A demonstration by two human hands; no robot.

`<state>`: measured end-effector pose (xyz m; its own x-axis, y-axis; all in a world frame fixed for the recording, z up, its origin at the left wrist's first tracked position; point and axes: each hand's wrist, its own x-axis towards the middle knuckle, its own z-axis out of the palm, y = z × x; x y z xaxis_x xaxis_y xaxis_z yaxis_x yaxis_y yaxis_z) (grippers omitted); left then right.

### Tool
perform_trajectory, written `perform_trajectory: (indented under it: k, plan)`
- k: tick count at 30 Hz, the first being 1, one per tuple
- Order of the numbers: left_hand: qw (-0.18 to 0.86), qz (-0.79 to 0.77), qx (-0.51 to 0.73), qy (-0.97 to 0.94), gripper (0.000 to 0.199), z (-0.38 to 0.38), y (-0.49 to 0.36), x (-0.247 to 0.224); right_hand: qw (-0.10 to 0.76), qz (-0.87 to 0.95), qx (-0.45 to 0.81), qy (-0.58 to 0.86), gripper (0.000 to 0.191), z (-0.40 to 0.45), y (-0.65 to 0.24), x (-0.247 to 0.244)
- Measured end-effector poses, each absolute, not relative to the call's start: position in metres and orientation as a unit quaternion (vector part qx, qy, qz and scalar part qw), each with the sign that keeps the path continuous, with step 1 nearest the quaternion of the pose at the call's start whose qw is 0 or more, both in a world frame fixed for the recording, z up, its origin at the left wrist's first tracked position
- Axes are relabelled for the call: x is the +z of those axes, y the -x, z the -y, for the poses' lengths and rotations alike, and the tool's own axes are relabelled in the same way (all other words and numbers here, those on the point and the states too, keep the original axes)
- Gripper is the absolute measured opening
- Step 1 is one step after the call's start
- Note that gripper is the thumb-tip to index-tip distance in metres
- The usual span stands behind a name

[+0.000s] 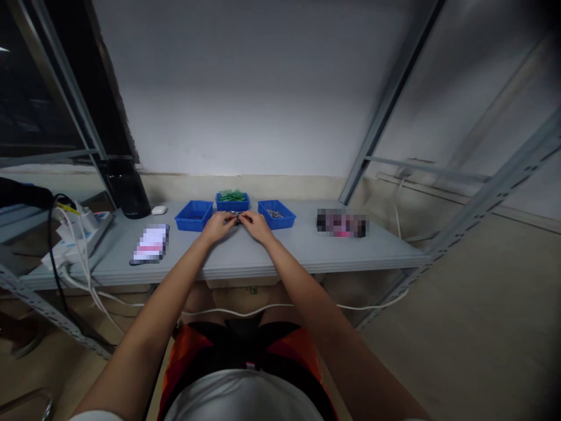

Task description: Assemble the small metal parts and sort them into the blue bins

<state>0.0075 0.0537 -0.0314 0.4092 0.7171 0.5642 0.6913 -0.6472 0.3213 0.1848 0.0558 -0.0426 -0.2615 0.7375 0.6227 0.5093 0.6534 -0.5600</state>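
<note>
Head: metal pieces (237, 214) between hands (218, 225) (258, 225)

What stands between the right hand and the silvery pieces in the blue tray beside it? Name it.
Only the wall of the blue tray stands between the right hand and the silvery pieces; nothing else visible blocks the way.

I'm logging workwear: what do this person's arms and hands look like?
The left hand and right hand show no gloves; both forearms are bare, with no watch or bracelet visible. A white sleeve edge shows at bottom left.
</note>
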Motion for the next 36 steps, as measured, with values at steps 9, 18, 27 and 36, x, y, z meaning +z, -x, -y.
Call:
perform_trajectory:
  k: [9, 18, 27, 36]
  plan:
    - [0.007, -0.44, 0.356, -0.824, 0.027, -0.057, -0.005, -0.033, 0.444, 0.791, 0.086, 0.411, 0.018, -0.057, -0.184, -0.044]
    - [-0.005, -0.416, 0.36, -0.835, 0.022, -0.051, -0.008, -0.028, 0.361, 0.836, 0.041, 0.412, 0.02, -0.059, -0.184, -0.052]
    - [-0.007, -0.422, 0.363, -0.831, 0.023, -0.045, -0.011, -0.025, 0.362, 0.841, 0.049, 0.4, 0.021, -0.058, -0.181, -0.053]
    - [-0.006, -0.433, 0.407, -0.804, 0.027, -0.05, -0.008, -0.027, 0.43, 0.807, 0.06, 0.401, 0.022, -0.053, -0.184, -0.044]
